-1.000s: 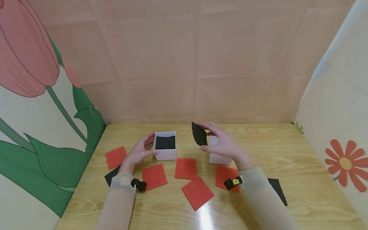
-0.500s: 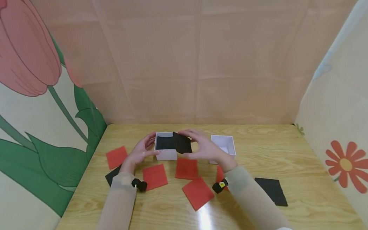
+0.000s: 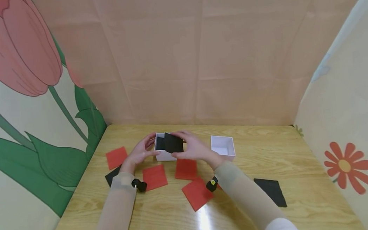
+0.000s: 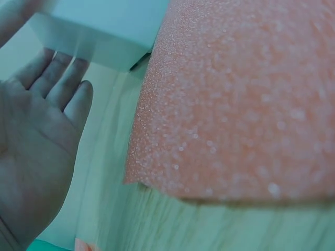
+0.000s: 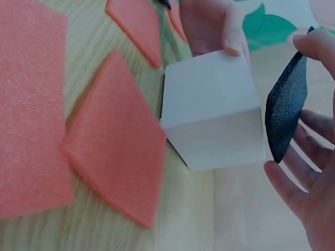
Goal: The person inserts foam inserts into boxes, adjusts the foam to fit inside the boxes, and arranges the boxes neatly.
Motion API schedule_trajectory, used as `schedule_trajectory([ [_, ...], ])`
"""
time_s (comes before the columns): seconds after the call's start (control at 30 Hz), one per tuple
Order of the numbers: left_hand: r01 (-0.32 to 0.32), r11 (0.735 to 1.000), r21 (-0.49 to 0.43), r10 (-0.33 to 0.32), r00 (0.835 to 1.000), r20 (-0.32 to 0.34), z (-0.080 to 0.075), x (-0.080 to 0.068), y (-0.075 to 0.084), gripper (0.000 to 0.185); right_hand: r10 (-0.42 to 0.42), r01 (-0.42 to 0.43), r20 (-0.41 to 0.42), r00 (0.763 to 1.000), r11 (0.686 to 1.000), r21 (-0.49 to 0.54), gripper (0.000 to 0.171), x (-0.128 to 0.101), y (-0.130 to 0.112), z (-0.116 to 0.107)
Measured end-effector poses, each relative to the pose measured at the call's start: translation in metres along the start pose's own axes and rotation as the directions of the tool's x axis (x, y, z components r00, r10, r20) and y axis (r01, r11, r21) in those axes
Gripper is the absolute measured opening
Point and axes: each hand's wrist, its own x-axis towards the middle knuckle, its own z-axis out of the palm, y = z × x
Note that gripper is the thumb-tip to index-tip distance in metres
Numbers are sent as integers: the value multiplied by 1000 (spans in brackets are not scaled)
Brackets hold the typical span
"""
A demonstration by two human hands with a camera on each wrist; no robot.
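My left hand (image 3: 141, 151) holds a small open white box (image 3: 165, 156) at its left side, thumb at the front corner and fingers toward the back. Inside the box lies a black square sheet (image 3: 160, 143), partly covered from view. Just above the box's right part, my right hand (image 3: 194, 147) pinches a black foam square (image 3: 174, 142) by opposite edges, between thumb and fingers. The right wrist view shows this foam square (image 5: 287, 107) bowed, close beside the box (image 5: 209, 89). In the left wrist view, the left fingertips are right at the box wall (image 4: 104, 47).
A second open white box (image 3: 222, 139) stands to the right. Several red foam squares (image 3: 154, 177) lie in front of the boxes and at the left. One black square (image 3: 271, 191) lies at the right, another (image 3: 111, 175) half under the left forearm.
My right hand has carried the black foam square leftward from beside the right box to over the left box. My left hand keeps its hold on the box.
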Motion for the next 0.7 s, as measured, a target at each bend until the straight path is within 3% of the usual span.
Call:
schedule_trajectory([
  [0.23,11,1000,14,-11,1000,0,0,-2,2,98,82,-77,40,996,990,-116,84,17,-6,3],
  [0.7,-9,1000,-26,9,1000,14,0,-1,2,96,41,5,142,989,951,-310,88,40,-11,4],
])
